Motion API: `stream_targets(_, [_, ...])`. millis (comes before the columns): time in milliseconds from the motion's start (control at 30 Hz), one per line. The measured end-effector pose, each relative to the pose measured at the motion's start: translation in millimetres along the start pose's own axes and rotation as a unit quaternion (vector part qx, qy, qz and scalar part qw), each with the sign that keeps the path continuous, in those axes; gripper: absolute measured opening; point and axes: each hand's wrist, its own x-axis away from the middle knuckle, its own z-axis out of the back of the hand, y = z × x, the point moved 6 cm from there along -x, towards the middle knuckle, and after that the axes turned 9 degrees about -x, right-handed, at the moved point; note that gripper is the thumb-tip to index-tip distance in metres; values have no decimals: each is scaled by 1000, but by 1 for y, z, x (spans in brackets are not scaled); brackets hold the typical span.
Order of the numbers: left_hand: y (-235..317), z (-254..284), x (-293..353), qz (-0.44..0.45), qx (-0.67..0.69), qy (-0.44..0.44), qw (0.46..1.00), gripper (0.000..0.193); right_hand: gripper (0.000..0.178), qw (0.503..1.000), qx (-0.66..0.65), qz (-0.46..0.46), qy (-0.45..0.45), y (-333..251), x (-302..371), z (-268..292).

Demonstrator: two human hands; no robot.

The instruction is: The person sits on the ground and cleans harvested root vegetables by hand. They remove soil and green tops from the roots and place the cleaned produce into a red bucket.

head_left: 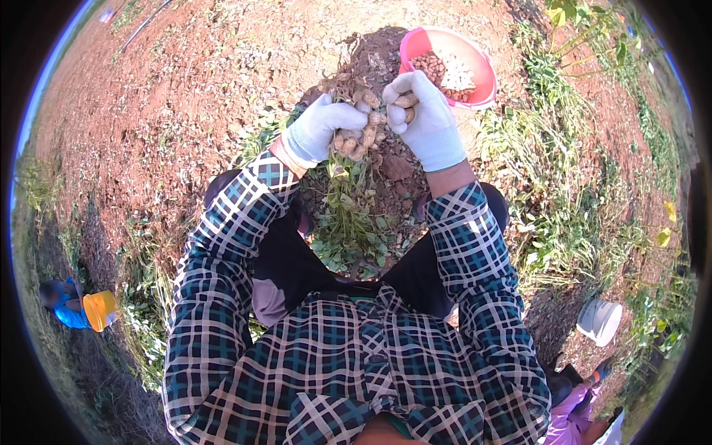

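My left hand [320, 130], in a white glove, is closed around the root end of a peanut plant [348, 215]. Its green leaves hang down between my knees. A cluster of tan peanuts [362, 141] bunches at my left fingers, with thin brown roots above. Just to the right, my gloved right hand [434, 130] curls its fingers around a few loose peanuts [405, 101], close beside the cluster. Beyond that hand stands a pink bucket [471, 53], with peanuts [443, 74] covering its bottom.
Pulled plants [552, 178] lie in a row along the right side. Reddish soil [170, 111] with dry leaf bits spreads on the left. A person in blue [70, 315] is by a yellow bucket [100, 310] at far left. A white bucket [599, 322] and a person in pink [571, 419] are lower right.
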Motion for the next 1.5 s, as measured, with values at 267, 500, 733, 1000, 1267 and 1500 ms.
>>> stream_targets(267, [-15, 6, -1, 50, -60, -28, 997, 17, 24, 910, 405, 9, -85, -1, 5, -18])
stream_targets(500, [-25, -4, 10, 55, -11, -122, 991, 22, 32, 971, 182, -77, -136, 17, 15, -15])
stream_targets(733, [-16, 17, -3, -34, 176, 17, 984, 33, 33, 992, -106, -66, 10, -3, -14, 9])
stream_targets(1000, [-23, 20, -14, 15, 80, 9, 997, 39, 29, 940, 210, 112, 243, -95, -75, 164])
stream_targets(1267, [-10, 18, -12, -41, 141, -1, 989, 30, 36, 939, 175, 204, 212, -107, -78, 136])
stream_targets(1500, [-6, 18, -15, -64, 209, -10, 976, 22, 30, 942, 334, 44, 13, -39, -23, 2])
